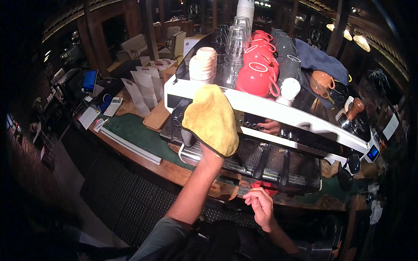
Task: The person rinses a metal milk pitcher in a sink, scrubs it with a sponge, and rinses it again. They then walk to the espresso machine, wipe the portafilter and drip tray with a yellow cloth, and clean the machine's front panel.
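My left hand (213, 156) is mostly hidden beneath a yellow microfibre cloth (210, 120) with a dark edge, which it holds against the left front of a white and black espresso machine (261, 101). A steam wand's dark grip (187, 137) shows beside the cloth. Low in front of the counter edge, my right hand (261, 206) hovers with loosely bent fingers and nothing visible in them. Just behind it is a red dish or saucer (266, 187), partly covered by the fingers. Two portafilter handles (260, 164) project from the machine above that hand.
Red cups (256, 80), clear glasses (235, 49) and white cups (202, 67) stand on the machine's top. A blue towel (321, 60) lies there too. Wooden trays (156, 115), paper bags (143, 84) and a calculator (113, 106) are left. A tamper (355, 109) is right.
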A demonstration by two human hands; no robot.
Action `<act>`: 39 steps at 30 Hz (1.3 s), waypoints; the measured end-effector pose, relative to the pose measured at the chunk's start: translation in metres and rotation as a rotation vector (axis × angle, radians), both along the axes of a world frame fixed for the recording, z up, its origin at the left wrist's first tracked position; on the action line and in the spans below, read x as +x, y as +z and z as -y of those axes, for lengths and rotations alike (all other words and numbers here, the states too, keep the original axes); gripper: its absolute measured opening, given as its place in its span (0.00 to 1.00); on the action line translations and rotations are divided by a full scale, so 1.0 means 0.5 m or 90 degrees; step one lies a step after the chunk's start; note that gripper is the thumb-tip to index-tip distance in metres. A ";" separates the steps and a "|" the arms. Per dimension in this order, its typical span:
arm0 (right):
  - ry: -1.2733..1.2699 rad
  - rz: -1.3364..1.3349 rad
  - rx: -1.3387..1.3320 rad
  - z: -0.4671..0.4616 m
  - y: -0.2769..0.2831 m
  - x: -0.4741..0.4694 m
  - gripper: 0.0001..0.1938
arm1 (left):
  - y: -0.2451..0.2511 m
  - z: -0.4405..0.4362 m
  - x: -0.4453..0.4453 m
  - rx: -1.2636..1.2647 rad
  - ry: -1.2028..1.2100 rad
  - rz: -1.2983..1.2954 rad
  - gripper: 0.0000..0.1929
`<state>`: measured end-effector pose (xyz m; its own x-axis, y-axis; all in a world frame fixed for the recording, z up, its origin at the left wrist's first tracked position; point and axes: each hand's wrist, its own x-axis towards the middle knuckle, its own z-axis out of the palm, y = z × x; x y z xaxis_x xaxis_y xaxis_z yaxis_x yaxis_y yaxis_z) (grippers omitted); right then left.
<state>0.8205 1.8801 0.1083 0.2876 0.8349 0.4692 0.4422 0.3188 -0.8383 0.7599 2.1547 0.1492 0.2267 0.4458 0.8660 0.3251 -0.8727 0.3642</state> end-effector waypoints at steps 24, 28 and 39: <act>-0.005 -0.046 -0.102 0.061 -0.041 0.035 0.16 | 0.107 0.143 0.073 0.030 -0.141 -0.027 0.29; -0.026 0.044 -0.031 0.041 -0.002 0.028 0.20 | 0.082 0.061 0.012 0.058 0.069 -0.047 0.28; -0.113 0.102 0.264 -0.028 0.123 0.080 0.29 | 0.076 0.122 0.051 0.024 -0.005 0.111 0.19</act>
